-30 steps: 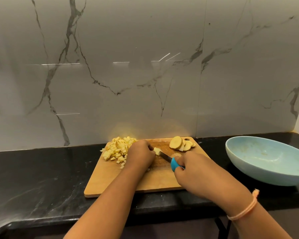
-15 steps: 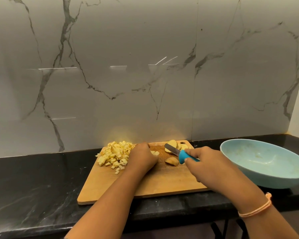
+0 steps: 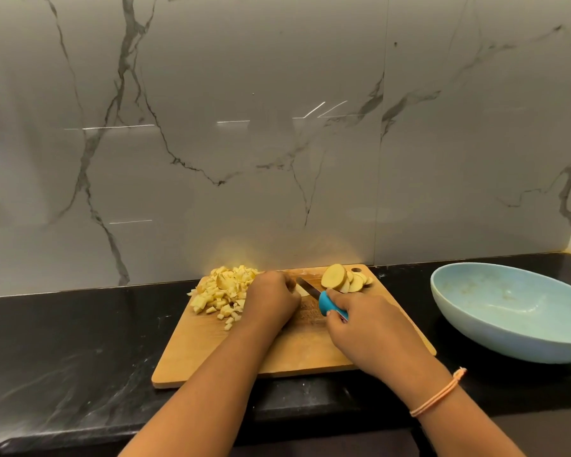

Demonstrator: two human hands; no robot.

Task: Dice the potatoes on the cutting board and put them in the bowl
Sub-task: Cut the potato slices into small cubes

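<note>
Right now the left hand (image 3: 272,300) curls its fingers down over a pale potato piece (image 3: 301,290) on the rectangular wooden cutting board (image 3: 310,354), pinning it, I judge, so it won't slide. The right hand (image 3: 360,319) wraps round the blue-handled kitchen knife (image 3: 327,303), whose blade is angled toward the left fingertips. A heap of yellow diced potato cubes (image 3: 225,290) lies just outside the left hand, out of the blade's way. Round potato slices (image 3: 343,280) wait just beyond the right hand. The wide pale-blue bowl (image 3: 495,338) sits well off to its right, holding no potato yet.
</note>
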